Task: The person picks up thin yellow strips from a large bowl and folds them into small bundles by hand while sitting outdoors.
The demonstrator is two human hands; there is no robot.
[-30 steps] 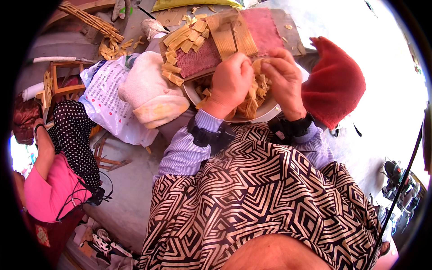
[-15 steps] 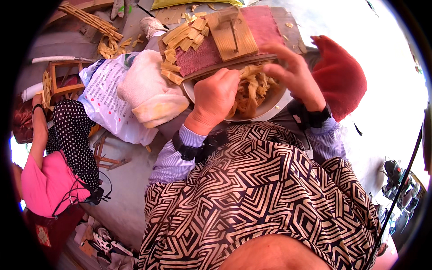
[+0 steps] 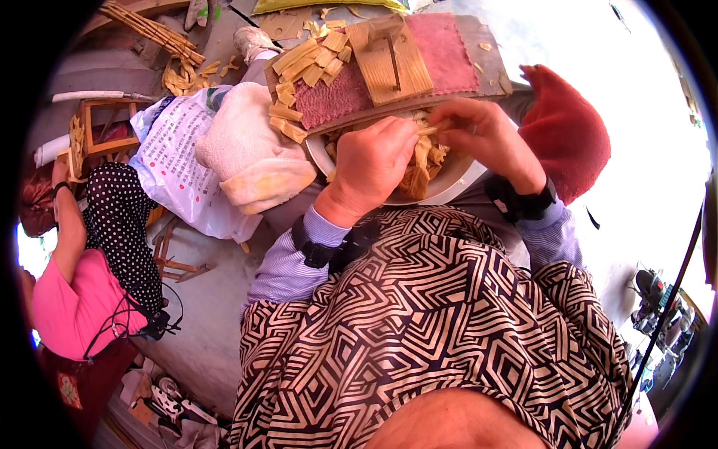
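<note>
My left hand (image 3: 372,168) is closed over the near side of a white bowl (image 3: 446,192), its fingertips pinching a pale yellow-brown strip. Beside it, my right hand (image 3: 490,138) has its fingers bent and closed around the same strip (image 3: 428,130). More limp, crumpled yellow-brown strips (image 3: 423,170) lie in the bowl below my hands. Just beyond the bowl is a board covered with pink cloth (image 3: 333,99), bearing a wooden block (image 3: 374,71) with a thin dark bar across it. Flat yellow pieces (image 3: 313,61) are heaped on the board's left side.
A pale towel (image 3: 250,142) and a white printed plastic bag (image 3: 191,157) lie to my left, near a small wooden stool frame (image 3: 112,123). A red cloth (image 3: 565,138) is at the right. Another person in pink (image 3: 82,299) sits at the far left. A bundle of sticks (image 3: 153,34) lies upper left.
My right hand has come down and inward, its fingers going from spread to closed on the strip. My left hand has shifted slightly right. The strips in the bowl have changed position.
</note>
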